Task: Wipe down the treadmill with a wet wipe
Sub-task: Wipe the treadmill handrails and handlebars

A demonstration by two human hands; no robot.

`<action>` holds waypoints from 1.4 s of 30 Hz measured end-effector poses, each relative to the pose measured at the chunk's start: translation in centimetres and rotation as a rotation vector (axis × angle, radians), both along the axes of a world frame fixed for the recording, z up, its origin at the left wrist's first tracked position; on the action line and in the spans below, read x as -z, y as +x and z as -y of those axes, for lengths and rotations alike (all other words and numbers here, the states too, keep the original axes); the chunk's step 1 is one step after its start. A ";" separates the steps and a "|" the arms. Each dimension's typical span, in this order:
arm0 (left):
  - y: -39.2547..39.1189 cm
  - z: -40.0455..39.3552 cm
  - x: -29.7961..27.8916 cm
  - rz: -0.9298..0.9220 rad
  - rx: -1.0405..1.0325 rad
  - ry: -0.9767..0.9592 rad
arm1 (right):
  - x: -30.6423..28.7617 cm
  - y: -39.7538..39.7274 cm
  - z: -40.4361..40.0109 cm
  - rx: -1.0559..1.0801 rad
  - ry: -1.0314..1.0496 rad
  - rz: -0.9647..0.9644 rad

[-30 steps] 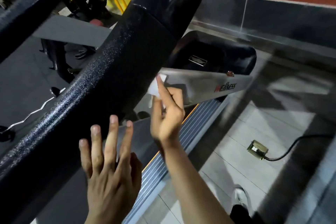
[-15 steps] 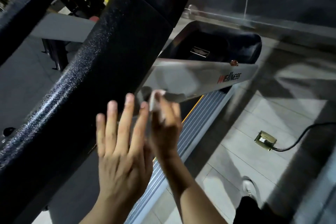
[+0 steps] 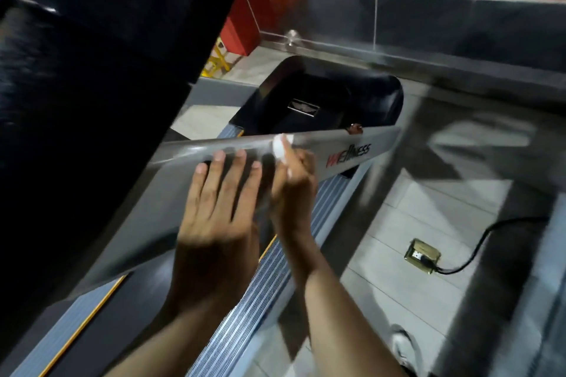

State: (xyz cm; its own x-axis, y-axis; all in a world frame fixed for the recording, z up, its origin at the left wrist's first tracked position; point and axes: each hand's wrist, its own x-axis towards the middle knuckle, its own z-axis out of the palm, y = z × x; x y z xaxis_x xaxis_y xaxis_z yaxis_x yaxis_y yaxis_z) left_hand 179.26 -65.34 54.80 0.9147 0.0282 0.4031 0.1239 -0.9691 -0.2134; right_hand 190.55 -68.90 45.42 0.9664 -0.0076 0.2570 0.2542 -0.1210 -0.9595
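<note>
A grey treadmill upright with red and black "WELLNESS" lettering slants across the middle, above the ribbed side rail and the black motor cover. My right hand holds a small white wet wipe in its fingers and presses it against the upright, left of the lettering. My left hand is raised beside it with fingers straight and spread, fingertips at the upright's lower edge, holding nothing. A thick black padded handrail fills the upper left.
A brass floor socket with a black cable plugged in sits on the grey tiled floor at right. My white shoe shows at the bottom. A grey and red tiled wall runs behind the treadmill. Yellow equipment stands beyond.
My view has shifted, so the handrail fills more of the left. My right hand has slid the wipe along the grey upright toward the lettering. My left hand rose to the upright's edge.
</note>
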 end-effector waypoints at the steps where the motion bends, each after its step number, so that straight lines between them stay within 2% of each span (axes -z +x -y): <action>1: 0.8 0.1 0.4 -0.038 -0.014 0.006 | 0.9 2.5 0.6 -0.022 -0.001 -0.071; 4: 3.0 0.5 1.7 -0.098 -0.023 0.013 | 5.0 8.3 2.8 -0.039 -0.071 -0.224; 7: 5.1 1.3 2.5 -0.143 -0.066 0.057 | 6.4 11.3 3.7 -0.088 -0.159 -0.235; 8: 5.8 1.5 2.6 -0.151 -0.088 0.069 | 5.8 11.5 3.5 -0.137 -0.177 -0.184; 12: 7.9 2.1 2.4 -0.150 -0.183 0.014 | 1.2 8.2 3.3 -0.450 -0.128 0.245; 14: 8.5 2.3 2.5 -0.148 -0.211 0.036 | 1.8 9.9 3.9 -0.512 -0.172 0.300; 15: 8.7 2.4 2.6 -0.154 -0.216 0.050 | 3.3 11.5 4.1 -0.513 -0.231 0.264; 20: 10.7 2.2 3.9 -0.248 -0.183 0.103 | 13.0 21.5 6.1 -0.343 -0.355 -0.128; 23: 12.3 2.1 5.7 -0.249 -0.140 0.091 | 16.6 24.5 6.6 -0.272 -0.375 -0.229; 26: 13.3 2.2 7.4 -0.226 -0.109 0.071 | 16.7 22.4 6.1 -0.168 -0.242 -0.187; 29: 13.0 2.4 8.6 -0.213 -0.094 0.035 | 15.6 13.7 4.7 -0.041 -0.128 -0.180; 32: 13.1 2.3 9.5 -0.178 -0.059 -0.014 | 13.9 5.3 2.3 -0.039 -0.011 -0.095; 34: 13.2 2.1 9.8 -0.153 -0.049 -0.030 | 13.0 2.4 1.0 -0.060 0.077 -0.011; 37: 12.8 2.0 10.3 -0.148 -0.027 -0.014 | 14.4 3.5 1.2 -0.046 0.123 0.065; 42: 12.5 2.4 11.7 -0.170 -0.034 0.032 | 20.7 13.0 2.8 0.186 0.045 -0.277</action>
